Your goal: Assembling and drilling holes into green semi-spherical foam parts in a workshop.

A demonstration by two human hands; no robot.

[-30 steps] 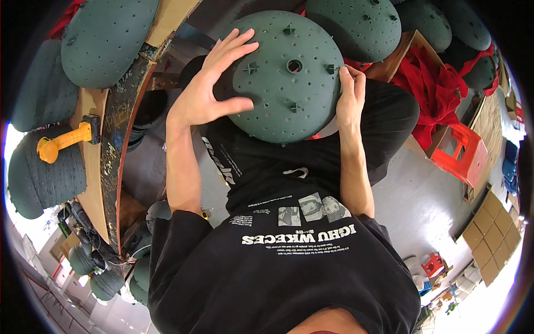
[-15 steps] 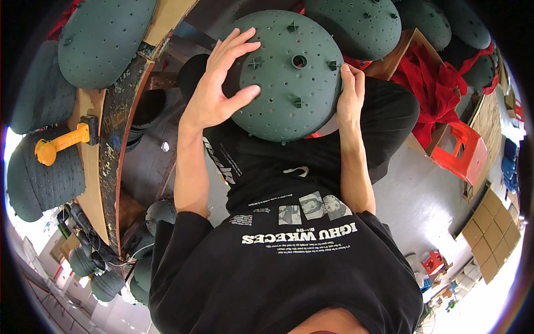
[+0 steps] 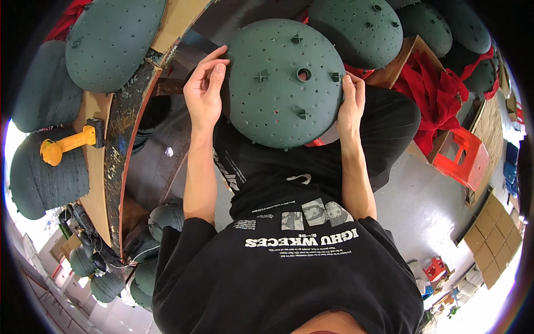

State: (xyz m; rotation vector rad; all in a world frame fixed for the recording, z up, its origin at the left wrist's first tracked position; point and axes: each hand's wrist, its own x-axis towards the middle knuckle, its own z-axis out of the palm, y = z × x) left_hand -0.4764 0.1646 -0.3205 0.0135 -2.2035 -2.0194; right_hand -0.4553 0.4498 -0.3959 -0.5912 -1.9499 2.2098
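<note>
A dark green plastic dome, dotted with small holes, rests over my lap with its rounded side up. A short ring-shaped tube stands near its middle, with several small cross-shaped studs around it. My right hand grips the dome's right edge, fingertips at the rim. Beside the left edge is my left hand, open, its fingers loosely bent and the thumb apart; I cannot tell whether it touches the rim. The dome's underside is hidden.
Left stands a worn wooden bench bearing a yellow power tool, a large green dome and stacked domes. Right are a box of red cloth and a red plastic stool. Another dome lies beyond.
My left hand has come off the dome's top and drawn back to its left edge. The dome appears slightly lower in view, and my right hand keeps its hold.
</note>
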